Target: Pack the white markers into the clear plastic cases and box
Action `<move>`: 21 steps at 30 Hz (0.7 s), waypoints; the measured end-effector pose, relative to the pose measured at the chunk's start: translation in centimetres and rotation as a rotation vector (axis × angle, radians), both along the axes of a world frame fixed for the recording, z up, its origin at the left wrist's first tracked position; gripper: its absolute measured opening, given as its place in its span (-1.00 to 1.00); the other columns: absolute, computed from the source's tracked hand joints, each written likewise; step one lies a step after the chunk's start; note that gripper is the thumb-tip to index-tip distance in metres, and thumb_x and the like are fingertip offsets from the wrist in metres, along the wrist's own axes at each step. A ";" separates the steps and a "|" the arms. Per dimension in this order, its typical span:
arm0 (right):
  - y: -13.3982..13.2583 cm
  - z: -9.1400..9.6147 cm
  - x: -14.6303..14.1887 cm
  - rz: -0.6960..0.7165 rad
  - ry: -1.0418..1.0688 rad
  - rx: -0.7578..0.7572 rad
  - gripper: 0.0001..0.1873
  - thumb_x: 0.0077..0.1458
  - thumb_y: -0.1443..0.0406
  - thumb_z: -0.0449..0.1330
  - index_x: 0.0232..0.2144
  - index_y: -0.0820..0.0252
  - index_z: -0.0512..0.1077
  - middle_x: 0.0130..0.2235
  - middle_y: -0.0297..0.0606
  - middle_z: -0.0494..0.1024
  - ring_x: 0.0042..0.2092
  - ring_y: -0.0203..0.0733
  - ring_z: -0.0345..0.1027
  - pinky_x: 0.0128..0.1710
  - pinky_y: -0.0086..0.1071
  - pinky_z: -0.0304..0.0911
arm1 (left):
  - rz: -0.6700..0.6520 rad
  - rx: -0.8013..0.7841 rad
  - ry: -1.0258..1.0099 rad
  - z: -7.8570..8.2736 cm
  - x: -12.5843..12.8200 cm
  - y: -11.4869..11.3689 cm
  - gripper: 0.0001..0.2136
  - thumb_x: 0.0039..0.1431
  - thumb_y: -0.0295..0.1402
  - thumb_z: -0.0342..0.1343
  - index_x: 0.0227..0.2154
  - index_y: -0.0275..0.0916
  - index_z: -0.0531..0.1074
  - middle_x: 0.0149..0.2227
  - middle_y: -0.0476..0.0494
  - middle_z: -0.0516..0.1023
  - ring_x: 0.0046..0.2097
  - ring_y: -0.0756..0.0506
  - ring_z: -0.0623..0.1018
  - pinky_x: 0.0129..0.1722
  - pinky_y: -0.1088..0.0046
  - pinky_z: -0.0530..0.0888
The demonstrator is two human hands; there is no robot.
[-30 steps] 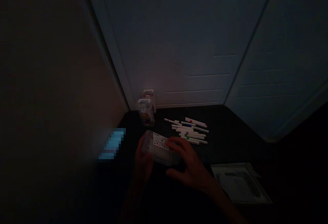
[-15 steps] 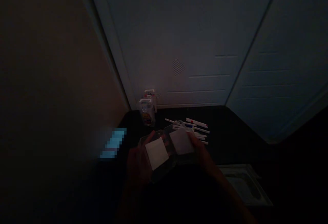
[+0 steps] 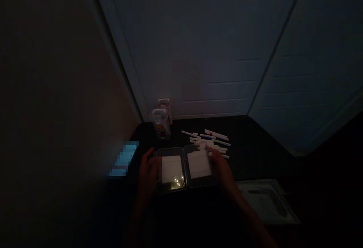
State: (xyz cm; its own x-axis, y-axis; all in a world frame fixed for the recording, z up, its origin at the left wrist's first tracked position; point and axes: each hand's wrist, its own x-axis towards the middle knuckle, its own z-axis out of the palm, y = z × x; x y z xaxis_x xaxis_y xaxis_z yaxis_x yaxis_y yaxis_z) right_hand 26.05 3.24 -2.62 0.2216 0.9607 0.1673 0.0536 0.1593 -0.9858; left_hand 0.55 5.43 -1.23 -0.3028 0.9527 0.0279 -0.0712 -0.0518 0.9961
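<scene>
In dim light, a clear plastic case [image 3: 185, 166] lies unfolded like a book, its two halves joined along a middle hinge. Each half has a pale square, perhaps paper or card, inside it. Around the case's left edge is my left hand [image 3: 149, 170], fingers closed on the rim. My right hand [image 3: 219, 163] grips the right edge, its fingertips at the upper corner. Just behind the case, several white pens [image 3: 217, 134] lie loosely heaped on the dark table [image 3: 249, 138]; some carry red, blue or green marks.
Clear packages with labels [image 3: 162, 127] stand at the table's back left, near the pale panelled wall [image 3: 198, 44]. A flat, pale-framed item [image 3: 268, 202] lies at lower right. A blurred bluish patch [image 3: 124, 159] shows at left, beside the brown surface [image 3: 56, 108].
The case has levelled out from a tilt and its halves now lie flatter, side by side. A bright yellowish glint shows on the left half. Both hands still hold it.
</scene>
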 end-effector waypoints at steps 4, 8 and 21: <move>-0.2 0.2 0.7 -0.025 -0.087 -0.055 -0.41 0.26 -0.12 0.12 0.08 0.13 0.56 0.15 -0.08 0.61 0.20 0.12 0.46 0.23 0.02 0.32 | -0.026 0.022 0.169 0.4 -1.0 0.2 -0.55 0.01 -0.08 0.35 -0.07 -0.20 0.61 -0.12 -0.23 0.72 -0.05 -0.27 0.66 -0.07 0.25 0.55; -0.2 1.0 1.4 0.043 -0.335 -0.039 -0.44 0.28 -0.09 0.13 0.04 0.17 0.59 -0.02 -0.04 0.70 0.07 0.14 0.55 0.15 0.00 0.36 | -0.026 0.011 0.253 0.4 -1.6 0.5 -0.56 0.01 -0.09 0.31 -0.09 -0.21 0.65 -0.14 -0.25 0.73 -0.07 -0.30 0.66 -0.03 0.19 0.54; 2.4 2.2 3.3 0.078 -0.491 -0.051 -0.41 0.34 -0.07 -0.04 -0.13 0.18 0.64 -0.04 -0.05 0.70 0.02 0.12 0.56 0.09 -0.09 0.34 | -0.083 -0.065 0.360 0.3 -2.3 1.1 -0.49 0.05 -0.12 0.23 0.01 -0.31 0.63 -0.09 -0.31 0.74 -0.06 -0.28 0.69 -0.08 0.23 0.58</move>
State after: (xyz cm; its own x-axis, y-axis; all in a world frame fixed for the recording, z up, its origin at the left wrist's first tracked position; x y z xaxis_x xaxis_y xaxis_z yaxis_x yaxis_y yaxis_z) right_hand 29.34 5.61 -0.44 0.0556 0.9810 0.1859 0.5031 0.1333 -0.8539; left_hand -1.75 6.55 -0.88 -0.2060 0.9769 0.0574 0.2827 0.0032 0.9592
